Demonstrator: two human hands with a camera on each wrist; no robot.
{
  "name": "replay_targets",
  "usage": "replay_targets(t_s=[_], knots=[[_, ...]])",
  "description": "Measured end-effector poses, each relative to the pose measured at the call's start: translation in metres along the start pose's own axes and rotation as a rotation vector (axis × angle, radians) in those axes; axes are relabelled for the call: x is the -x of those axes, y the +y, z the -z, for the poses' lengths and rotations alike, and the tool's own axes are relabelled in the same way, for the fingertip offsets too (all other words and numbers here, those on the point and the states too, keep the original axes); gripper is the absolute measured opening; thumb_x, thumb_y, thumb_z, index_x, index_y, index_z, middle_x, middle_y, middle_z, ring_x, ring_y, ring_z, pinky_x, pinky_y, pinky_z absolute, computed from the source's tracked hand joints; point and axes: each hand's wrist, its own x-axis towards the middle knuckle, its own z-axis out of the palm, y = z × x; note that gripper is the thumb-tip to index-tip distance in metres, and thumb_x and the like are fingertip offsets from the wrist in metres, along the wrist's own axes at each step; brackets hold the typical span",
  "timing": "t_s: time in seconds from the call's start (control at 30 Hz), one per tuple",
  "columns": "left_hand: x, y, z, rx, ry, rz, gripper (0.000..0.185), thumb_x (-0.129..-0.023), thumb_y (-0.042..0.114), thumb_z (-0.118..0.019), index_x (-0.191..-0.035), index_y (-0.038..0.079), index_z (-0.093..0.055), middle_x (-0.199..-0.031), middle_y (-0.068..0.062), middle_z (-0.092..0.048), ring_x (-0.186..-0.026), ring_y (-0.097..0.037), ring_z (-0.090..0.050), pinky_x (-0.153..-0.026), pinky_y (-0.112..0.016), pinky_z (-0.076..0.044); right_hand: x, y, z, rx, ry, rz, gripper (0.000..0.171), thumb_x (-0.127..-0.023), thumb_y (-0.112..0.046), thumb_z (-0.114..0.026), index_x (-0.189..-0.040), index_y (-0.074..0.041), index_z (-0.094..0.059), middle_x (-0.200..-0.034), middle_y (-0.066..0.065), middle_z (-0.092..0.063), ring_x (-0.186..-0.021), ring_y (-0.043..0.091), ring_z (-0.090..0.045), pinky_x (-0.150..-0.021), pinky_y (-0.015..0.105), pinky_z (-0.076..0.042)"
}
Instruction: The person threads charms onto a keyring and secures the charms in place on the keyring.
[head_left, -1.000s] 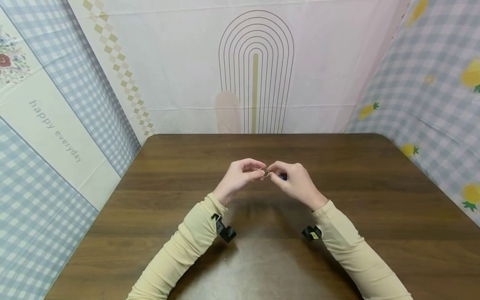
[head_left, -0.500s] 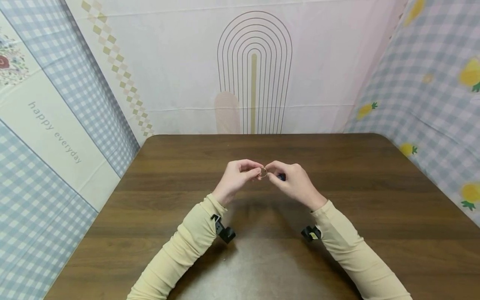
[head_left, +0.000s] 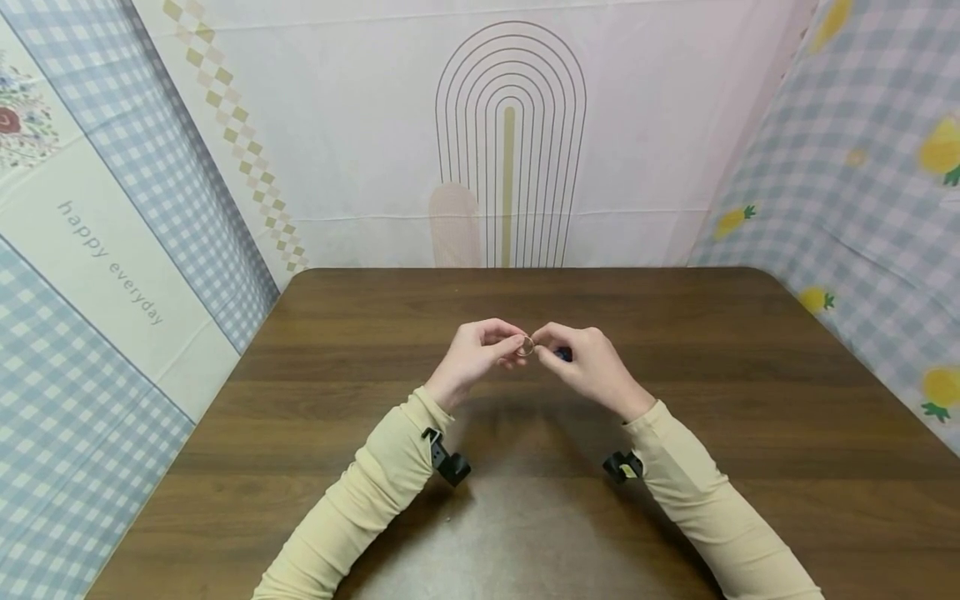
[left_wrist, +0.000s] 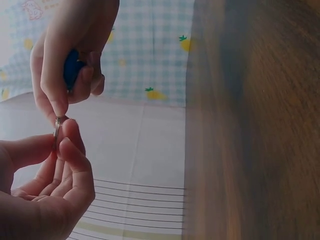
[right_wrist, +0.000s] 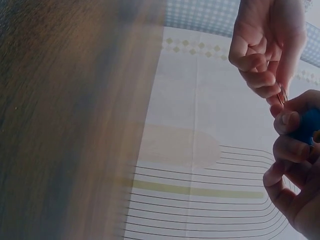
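The brown wooden counter point(head_left: 675, 400) carries nothing but the person's two forearms in cream sleeves, and all the work sits in the air just above its middle. There the left hand point(head_left: 474, 357) and the right hand point(head_left: 592, 367) meet fingertip to fingertip over a small metal ring point(head_left: 527, 345). The left hand's thumb and forefinger pinch the ring on its left side; the right hand's thumb and forefinger pinch its right side, while the other fingers of that hand curl round a small blue object point(head_left: 564, 354) tucked in the palm, seen more plainly from the left wrist point(left_wrist: 71, 67). As a judgement, the job looks mid-way: the ring is gripped by both hands and being worked at, and the blue object appears not yet joined to it, though the contact point is too small to tell. The only legible writing is "happy everyday" point(head_left: 111, 262) on the left backdrop cloth; neither ring nor blue object shows a label.
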Motion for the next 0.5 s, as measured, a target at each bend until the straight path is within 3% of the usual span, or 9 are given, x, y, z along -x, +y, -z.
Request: replay_targets(t_s=[0.13, 0.27, 0.5], knots=[[-0.0001, -0.0010, 0.0017, -0.024, -0.003, -0.005, 0.018, -0.093, 0.003, -0.061, -0.104, -0.010, -0.066, -0.077, -0.005, -0.068, -0.064, -0.007, -0.064, -0.077, -0.043, -0.056, 0.0001, -0.0014, 0.0006, -0.009, -0.018, 0.011, 0.006, -0.088, -0.006, -0.066, -0.092, -0.008, -0.071, -0.070, -0.001, -0.071, -0.061, 0.003, -0.057, -0.059, 0.021, -0.044], [0.0000, -0.0011, 0.0033, -0.053, -0.035, -0.007, 0.019, -0.093, 0.004, -0.062, -0.104, -0.010, -0.066, -0.076, -0.002, -0.069, -0.063, -0.006, -0.064, -0.080, -0.049, -0.055, 0.0004, -0.0015, 0.0010, -0.017, -0.030, 0.015, 0.006, -0.088, -0.006, -0.065, -0.089, -0.009, -0.071, -0.069, -0.002, -0.070, -0.061, 0.002, -0.055, -0.059, 0.021, -0.044], [-0.0006, 0.0002, 0.0023, -0.019, -0.088, 0.012, 0.022, -0.093, 0.005, -0.061, -0.108, -0.010, -0.064, -0.090, -0.025, -0.068, -0.067, -0.007, -0.065, -0.074, -0.034, -0.057, 0.0000, -0.0002, 0.0021, -0.016, -0.004, 0.037, 0.005, -0.087, -0.005, -0.065, -0.087, -0.007, -0.070, -0.069, -0.001, -0.070, -0.061, 0.003, -0.055, -0.058, 0.022, -0.044]])
